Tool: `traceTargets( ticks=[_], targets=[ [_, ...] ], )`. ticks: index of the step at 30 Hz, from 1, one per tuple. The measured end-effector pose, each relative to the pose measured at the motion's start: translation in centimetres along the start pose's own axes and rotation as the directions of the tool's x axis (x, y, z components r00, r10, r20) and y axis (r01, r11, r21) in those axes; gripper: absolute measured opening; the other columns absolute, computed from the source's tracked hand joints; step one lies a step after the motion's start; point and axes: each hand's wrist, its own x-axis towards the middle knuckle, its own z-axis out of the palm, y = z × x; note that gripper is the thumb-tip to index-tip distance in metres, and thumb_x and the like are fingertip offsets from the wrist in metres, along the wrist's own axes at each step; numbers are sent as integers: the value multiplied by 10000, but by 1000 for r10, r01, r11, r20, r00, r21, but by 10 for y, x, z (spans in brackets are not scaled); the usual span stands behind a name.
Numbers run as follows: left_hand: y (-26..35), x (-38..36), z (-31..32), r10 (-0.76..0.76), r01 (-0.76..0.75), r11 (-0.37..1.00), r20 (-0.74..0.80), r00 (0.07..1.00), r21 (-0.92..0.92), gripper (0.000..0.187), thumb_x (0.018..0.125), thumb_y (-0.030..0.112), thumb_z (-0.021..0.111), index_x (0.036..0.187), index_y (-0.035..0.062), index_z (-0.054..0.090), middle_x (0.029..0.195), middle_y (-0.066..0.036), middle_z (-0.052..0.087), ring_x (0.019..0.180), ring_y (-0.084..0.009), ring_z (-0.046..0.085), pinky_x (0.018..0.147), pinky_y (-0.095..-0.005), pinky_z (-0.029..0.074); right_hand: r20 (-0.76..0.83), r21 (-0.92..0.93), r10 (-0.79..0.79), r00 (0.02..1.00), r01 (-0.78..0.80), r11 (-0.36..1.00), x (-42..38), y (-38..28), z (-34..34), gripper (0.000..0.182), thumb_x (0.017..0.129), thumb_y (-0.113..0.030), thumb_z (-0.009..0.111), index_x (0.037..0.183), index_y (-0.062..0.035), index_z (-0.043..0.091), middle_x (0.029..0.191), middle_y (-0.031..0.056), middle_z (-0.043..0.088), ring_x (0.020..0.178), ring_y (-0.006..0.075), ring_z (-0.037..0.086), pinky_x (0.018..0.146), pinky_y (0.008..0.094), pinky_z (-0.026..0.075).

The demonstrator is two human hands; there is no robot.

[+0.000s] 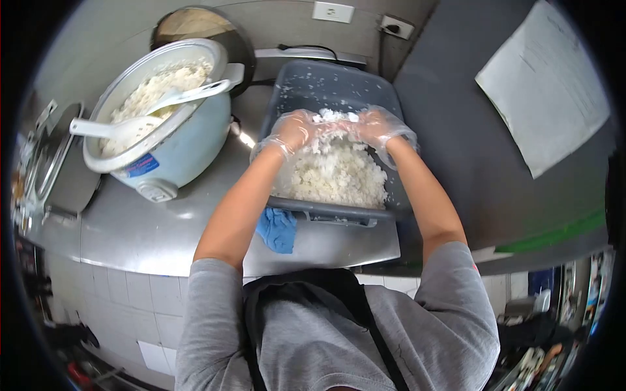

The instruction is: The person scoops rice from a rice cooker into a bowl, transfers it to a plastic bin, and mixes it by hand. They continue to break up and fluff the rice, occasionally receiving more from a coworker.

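Observation:
My left hand (295,130) and my right hand (377,127), both in clear plastic gloves, are together over a grey plastic tub (339,78). Between them they hold a clump of white cooked rice (334,117), and loose grains drop from it. Below, a larger mound of rice (345,179) lies in the near part of the tub. The fingers of both hands are curled in around the clump, their tips partly hidden by rice. Scattered grains stick to the tub's far wall.
To the left stands a large rice cooker (176,153) full of rice, with two white paddles (189,94) across it. A round lid (195,29) leans behind. A blue cloth (278,230) lies at the steel counter's (143,238) front edge. Paper (548,85) is at right.

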Motion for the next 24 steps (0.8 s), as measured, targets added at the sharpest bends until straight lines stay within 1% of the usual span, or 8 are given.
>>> traceTargets(
  ticks=[1,3,6,9,12,18,23,24],
  targets=[
    [-5,-5,-5,237,-240,959,40,971,153,790,667,656,623,1110,3,600,1103,-255,584,1051,-342,565,905,-349,430,-14,-14,-163,987,163,987,31,34,28,590,719,-614,621,761,-25,624,716,98,602,645,201,568,643,332,460],
    [-11,-11,10,111,-133,983,-171,979,-123,807,538,646,721,1083,58,624,1052,-182,618,1027,-330,568,871,-363,448,111,90,-227,968,217,972,27,25,10,547,701,-575,663,745,-31,626,709,89,602,591,206,544,587,342,447],
    [-16,-18,17,202,-201,978,2,979,-62,547,615,342,772,1082,139,571,1125,-137,576,1052,-307,546,895,-386,426,14,-51,-557,831,557,829,30,15,5,513,640,-396,779,1020,-85,630,963,103,656,897,249,619,803,340,481],
    [-47,18,75,233,-209,963,-143,962,168,245,714,201,643,920,69,631,945,-175,629,951,-353,583,839,-411,457,-11,17,-398,917,399,917,21,-29,-11,351,700,-126,707,1041,-108,626,997,118,646,947,281,606,840,366,468],
    [-36,-11,72,224,-166,968,-339,914,190,188,689,204,656,777,39,648,805,-167,644,824,-341,622,739,-411,493,-72,-85,-497,865,491,867,21,-60,-14,269,740,-192,672,985,-88,633,905,139,653,883,301,620,800,384,470],
    [16,-62,23,-142,155,979,-106,984,132,291,725,353,639,792,76,702,834,-162,665,823,-329,640,713,-420,502,-146,-443,-708,691,594,671,-35,-122,-39,219,743,-220,654,896,-65,634,791,176,633,781,342,617,693,423,471],
    [16,-95,11,-173,173,985,-38,984,-16,411,768,476,578,911,114,710,933,-152,664,879,-330,632,757,-430,498,-145,-532,-758,637,595,602,-67,-169,-41,215,704,-202,672,867,-69,631,728,165,611,737,360,599,668,442,457],
    [6,-106,11,34,-16,997,-258,965,74,439,764,480,593,996,117,675,979,-163,652,900,-324,627,797,-425,487,-146,-473,-760,633,630,615,-87,-192,-45,233,696,-218,680,867,-68,631,738,170,616,741,360,603,668,447,457]
  ],
)
